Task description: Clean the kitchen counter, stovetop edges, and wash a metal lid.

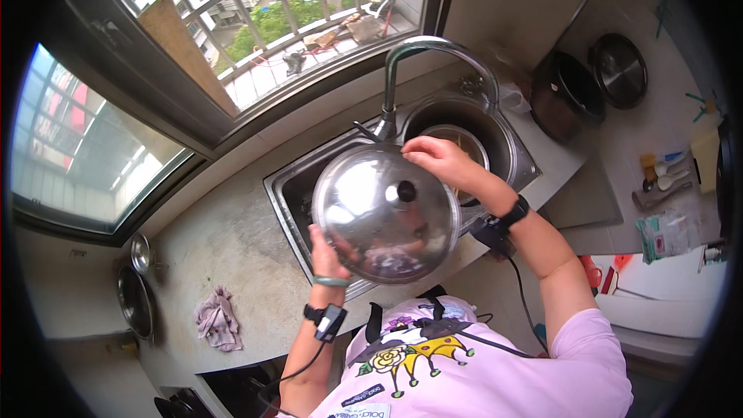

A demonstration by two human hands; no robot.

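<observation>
A round, shiny metal pot lid (371, 232) with a black knob is held over the left basin of a double steel sink (284, 209). My left hand (327, 255) grips its lower left rim, with the fingers partly hidden behind it. At the upper right rim, my right hand (435, 157) has its fingers bent over the edge. Behind that hand, a metal bowl or pot (473, 145) with something in it sits in the round right basin. The chrome faucet (439, 43) arches above the sink.
A purple cloth (219, 320) lies on the counter (244, 249) at left, with pans (134, 301) leaning against the wall beyond. A dark pot (566, 98) and another lid (620, 71) stand at the right. Window bars (278, 0) rise behind the sink. A cable hangs from each wrist.
</observation>
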